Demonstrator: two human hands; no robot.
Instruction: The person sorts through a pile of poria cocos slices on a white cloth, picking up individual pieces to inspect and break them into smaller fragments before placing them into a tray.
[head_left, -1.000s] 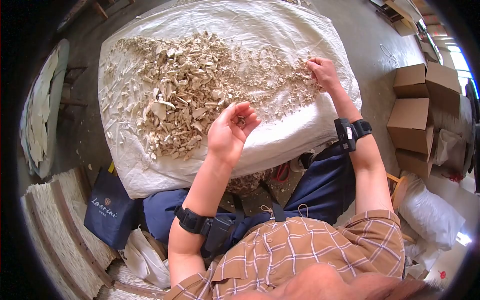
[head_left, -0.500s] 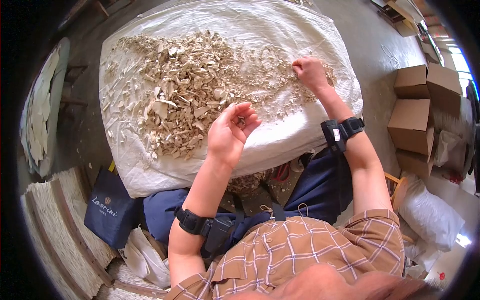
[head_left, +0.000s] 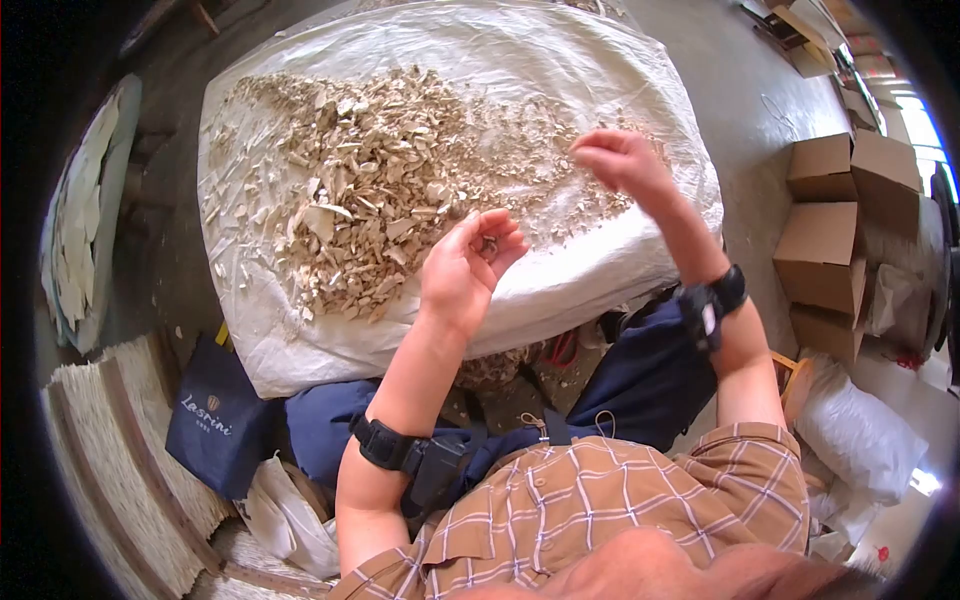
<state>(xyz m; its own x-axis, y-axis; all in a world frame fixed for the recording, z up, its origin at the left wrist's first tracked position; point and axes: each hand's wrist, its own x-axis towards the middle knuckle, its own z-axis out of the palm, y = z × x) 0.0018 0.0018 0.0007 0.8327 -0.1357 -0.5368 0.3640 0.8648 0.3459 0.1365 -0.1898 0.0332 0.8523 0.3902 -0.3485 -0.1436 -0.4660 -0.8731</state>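
My left hand (head_left: 462, 272) is palm up over the near edge of the heap, its fingers curled into a cup. A few small brownish bits (head_left: 488, 248) lie in that palm. To the right, my right hand (head_left: 628, 166) is above the thinly scattered crumbs, slightly blurred, with thumb and fingertips pinched together. Whatever may be between those fingertips is too small to make out. A heap of pale, dried, chip-like pieces (head_left: 365, 165) covers the left and middle of the white cloth (head_left: 570, 55), and finer crumbs (head_left: 520, 140) spread rightward from it.
Open cardboard boxes (head_left: 818, 245) stand on the floor at right, near a white sack (head_left: 855, 415). A dark blue bag (head_left: 212, 415) is by the table's near left corner. Stacked ridged pale sheets (head_left: 120, 450) lie at lower left. Red-handled scissors (head_left: 565, 347) show below the table edge.
My right hand has come nearer, toward my body, off the far-right crumbs, still pinched. My left hand stays cupped in nearly the same place.
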